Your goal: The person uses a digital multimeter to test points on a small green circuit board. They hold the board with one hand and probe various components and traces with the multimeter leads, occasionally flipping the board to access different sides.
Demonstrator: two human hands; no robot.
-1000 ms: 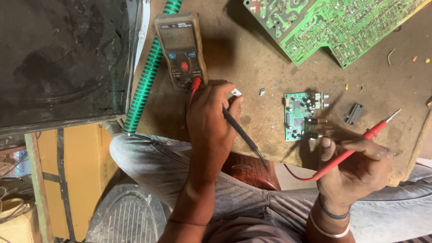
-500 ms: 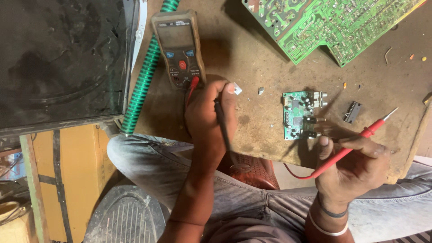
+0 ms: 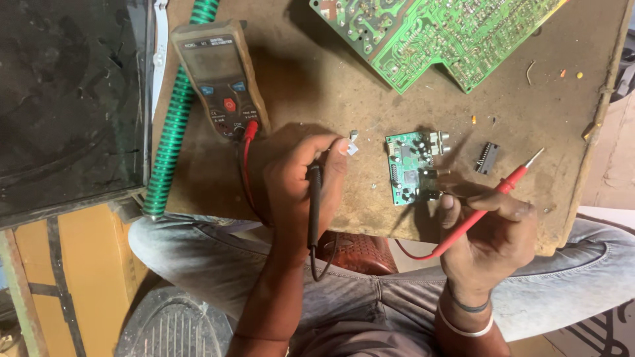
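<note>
Head view shows your left hand (image 3: 301,188) closed around the black probe (image 3: 315,205), and your right hand (image 3: 493,231) pinching the red probe (image 3: 489,201), tip raised. Between your hands, nearer the right, the small green circuit board (image 3: 411,166) lies flat on the tabletop (image 3: 317,86). It looks light, stiff and fragile; hold it by its bare edges. Beyond your left hand sits the multimeter (image 3: 221,79).

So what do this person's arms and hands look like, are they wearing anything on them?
Both forearms are bare, with no sleeves or gloves. The right hand has two bands at its wrist: a thin dark one and a pale one below it. The left hand and its wrist carry nothing that shows.
</note>
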